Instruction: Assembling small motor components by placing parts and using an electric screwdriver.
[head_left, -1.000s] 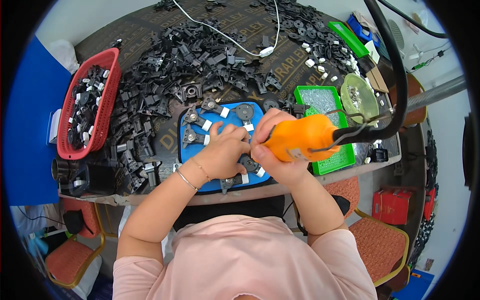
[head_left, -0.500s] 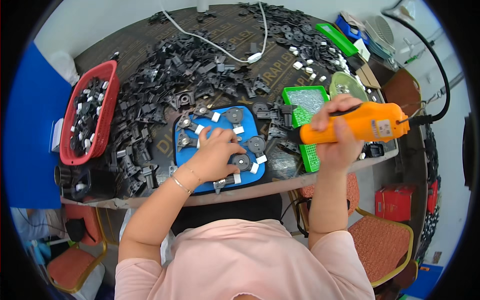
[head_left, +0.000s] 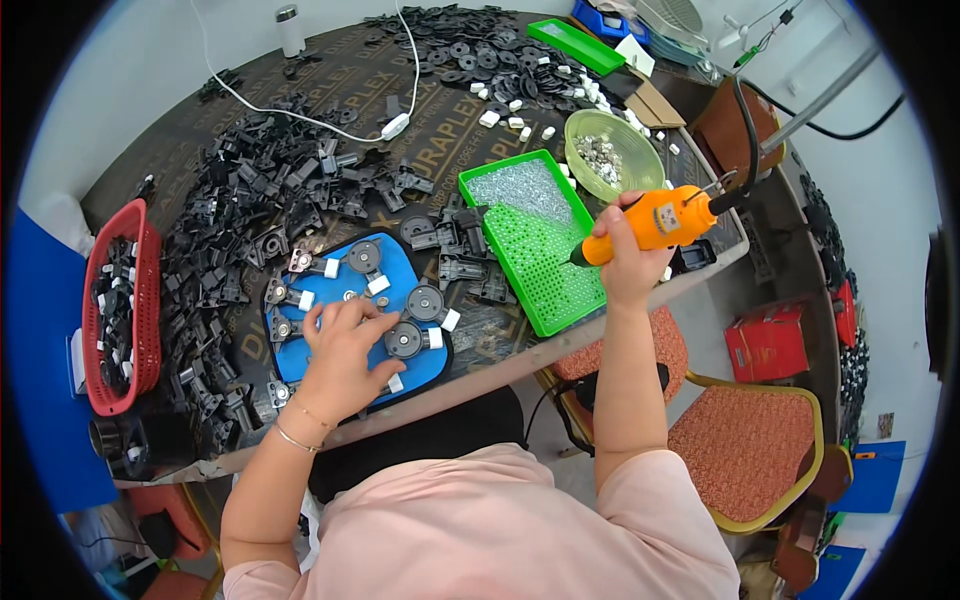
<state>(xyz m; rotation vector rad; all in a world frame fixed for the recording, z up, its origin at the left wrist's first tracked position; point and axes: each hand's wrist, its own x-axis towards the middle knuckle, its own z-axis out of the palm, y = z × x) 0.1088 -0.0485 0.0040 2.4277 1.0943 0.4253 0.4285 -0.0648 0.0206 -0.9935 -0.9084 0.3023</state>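
Note:
My right hand [head_left: 632,262] is wrapped round an orange electric screwdriver [head_left: 655,222]. Its dark tip points left, at the right edge of a green perforated tray [head_left: 540,275] whose far half holds small silvery screws [head_left: 520,190]. My left hand [head_left: 345,350] hovers low over a blue mat [head_left: 400,268], fingers apart and curved, with no part visible in its grasp. Black round-headed parts with white ends lie around it. One, a black disc part [head_left: 404,339], sits just beside its fingertips. Black bracket parts [head_left: 285,328] line the mat's left side. The area under the palm is hidden.
Loose black plastic parts [head_left: 290,170] heap beyond the mat, with black discs [head_left: 490,60] farther back. A red basket [head_left: 152,300] stands at the left. A yellow-green bowl [head_left: 645,155] sits behind the tray. A white cable [head_left: 300,118] crosses the table.
The view has swung to the right. My right hand has carried the screwdriver from the tray's left side to its right edge. My left hand stays over the mat, its thumb shifted off a disc.

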